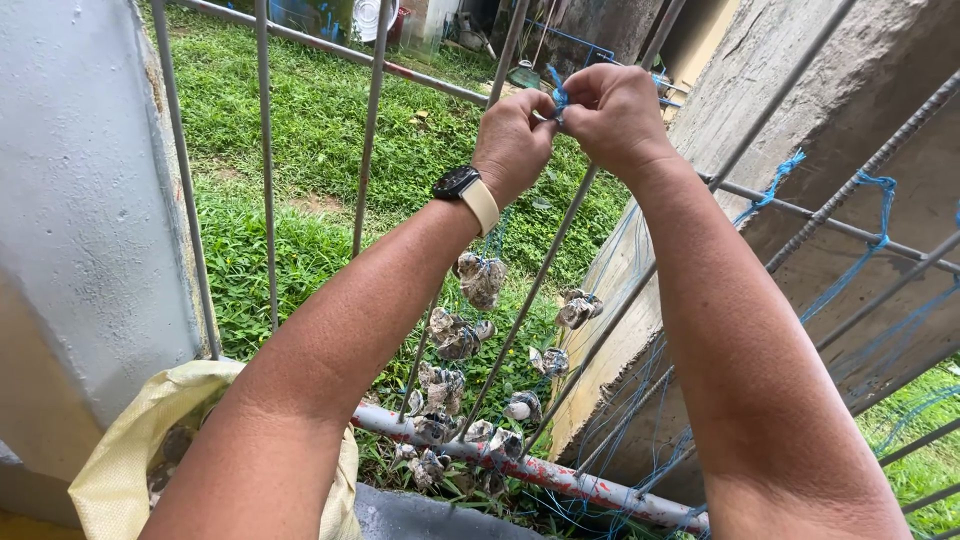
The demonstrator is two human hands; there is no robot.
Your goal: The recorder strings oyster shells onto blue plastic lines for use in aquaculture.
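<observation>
At upper centre I see my left hand (512, 135) and right hand (612, 108) both pinched shut on blue twine (559, 97), shell strings (480, 282) dangling below.

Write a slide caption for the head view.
Both hands knot blue twine to a metal rod, oyster shells strung below.

Both hands (565, 125) on blue twine (559, 98)
</observation>
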